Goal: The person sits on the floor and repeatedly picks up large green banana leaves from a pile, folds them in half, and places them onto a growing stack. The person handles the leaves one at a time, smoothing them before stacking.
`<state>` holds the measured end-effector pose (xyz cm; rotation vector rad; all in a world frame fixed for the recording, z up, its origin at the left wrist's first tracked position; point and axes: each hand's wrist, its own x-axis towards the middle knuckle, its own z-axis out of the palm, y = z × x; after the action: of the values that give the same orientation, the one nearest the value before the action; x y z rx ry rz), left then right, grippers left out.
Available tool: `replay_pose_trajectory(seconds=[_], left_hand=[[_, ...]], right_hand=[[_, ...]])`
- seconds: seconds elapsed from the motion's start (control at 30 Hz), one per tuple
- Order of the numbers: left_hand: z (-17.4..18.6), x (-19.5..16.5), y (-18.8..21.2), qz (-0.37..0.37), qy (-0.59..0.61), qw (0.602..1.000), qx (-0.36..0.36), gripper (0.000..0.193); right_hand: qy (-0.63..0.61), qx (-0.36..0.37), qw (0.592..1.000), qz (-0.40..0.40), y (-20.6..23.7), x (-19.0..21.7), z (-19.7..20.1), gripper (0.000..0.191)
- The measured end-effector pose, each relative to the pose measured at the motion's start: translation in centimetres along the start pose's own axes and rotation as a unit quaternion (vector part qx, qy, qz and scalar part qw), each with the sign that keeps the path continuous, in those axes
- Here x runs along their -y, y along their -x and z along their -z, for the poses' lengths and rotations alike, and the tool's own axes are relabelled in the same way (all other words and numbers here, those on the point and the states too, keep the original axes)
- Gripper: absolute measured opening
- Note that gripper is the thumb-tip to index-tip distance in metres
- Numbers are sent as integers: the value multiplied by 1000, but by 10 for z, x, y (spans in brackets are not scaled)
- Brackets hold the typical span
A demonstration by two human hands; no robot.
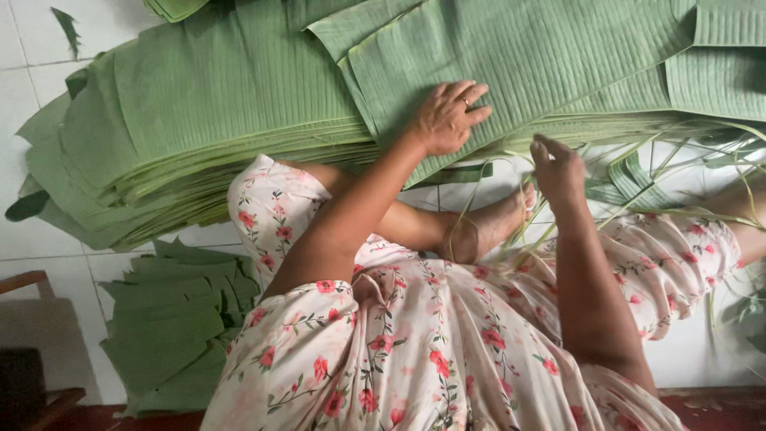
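Here the left hand lies spread and flat on the top banana leaf sheet of the big stack, while the right hand just below the stack's edge looks pinched, on what I cannot tell. Best to keep the palm pressing so that 1 sheet stays put; loose leaf strips lie right of the pinch.
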<state>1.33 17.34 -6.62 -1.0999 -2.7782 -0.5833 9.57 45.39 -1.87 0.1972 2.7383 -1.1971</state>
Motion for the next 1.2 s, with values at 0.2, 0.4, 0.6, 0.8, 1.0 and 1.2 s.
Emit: replay_pose_trajectory(seconds=[0.2, 0.4, 0.6, 0.8, 1.0, 1.2], left_hand=[[-2, -14, 7, -2, -9, 999, -32, 45], [22, -31, -3, 84, 11, 996, 4, 47], [36, -26, -6, 142, 54, 986, 67, 74], [25, 59, -19, 312, 418, 810, -269, 55], [48, 75, 18, 210, 61, 932, -289, 60], [29, 32, 8, 97, 33, 995, -2, 62]], right_hand=[[-365, -23, 907, -210, -31, 3, -67, 19], [-445, -46, 889, -94, 12, 43, -11, 18], [-639, -27, 768, 24, 109, 107, 114, 15], [-529, 58, 826, -185, 118, 106, 29, 9], [-391, 164, 889, -170, 94, 81, -130, 20], [-144, 258, 953, -71, 84, 58, -170, 25]])
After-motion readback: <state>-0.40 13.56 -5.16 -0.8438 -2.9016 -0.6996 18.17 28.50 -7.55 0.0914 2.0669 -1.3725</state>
